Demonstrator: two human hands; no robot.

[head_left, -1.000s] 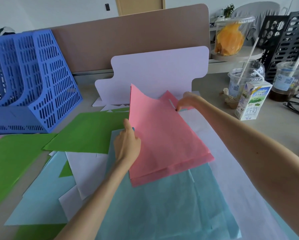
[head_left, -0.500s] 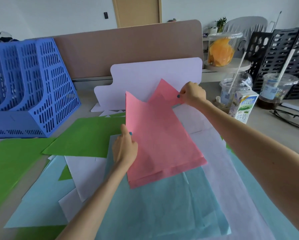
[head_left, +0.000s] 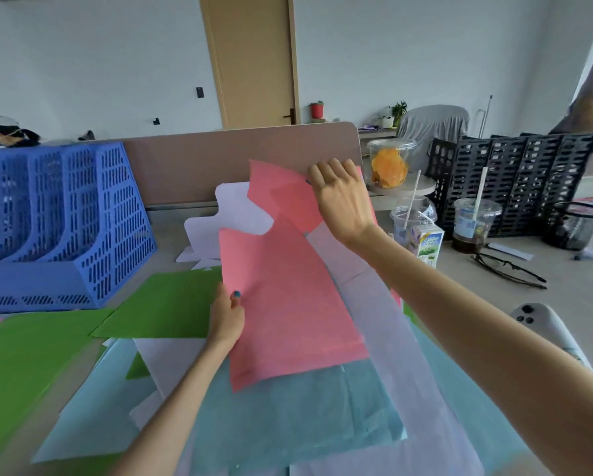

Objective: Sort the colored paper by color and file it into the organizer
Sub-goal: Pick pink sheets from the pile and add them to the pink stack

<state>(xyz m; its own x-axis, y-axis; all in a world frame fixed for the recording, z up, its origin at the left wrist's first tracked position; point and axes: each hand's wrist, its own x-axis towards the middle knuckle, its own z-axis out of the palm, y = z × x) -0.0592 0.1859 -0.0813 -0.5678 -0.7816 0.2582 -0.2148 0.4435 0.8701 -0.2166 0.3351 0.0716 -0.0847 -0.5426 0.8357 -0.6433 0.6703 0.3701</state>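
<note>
Two hands raise a sheaf of pink paper (head_left: 288,304) clear of the mixed pile as I watch from the remote station. Within the past second the right hand (head_left: 343,201), at one o'clock, has carried the sheaf's far corner up from near the tabletop to the top edge of the desk divider (head_left: 192,170), its fingers curled over the paper's edge in a firm grip. The left hand (head_left: 226,317), at seven o'clock of the sheet, still pinches the near left edge, thumb on top. The sheaf now stands tilted, with only its lower edge resting on the light blue paper (head_left: 288,413).

I judge the pink is gathered and separated, ready to travel to the blue organizer (head_left: 109,228) at ten o'clock. Green paper (head_left: 164,304), light blue and white sheets (head_left: 171,359) remain unsorted on the table.

Readable writing is scarce. The milk carton (head_left: 428,243) at three o'clock shows green-and-white print with characters too small for me to make out. The cup of dark drink (head_left: 473,221) beside it carries a blue label, also illegible.
</note>
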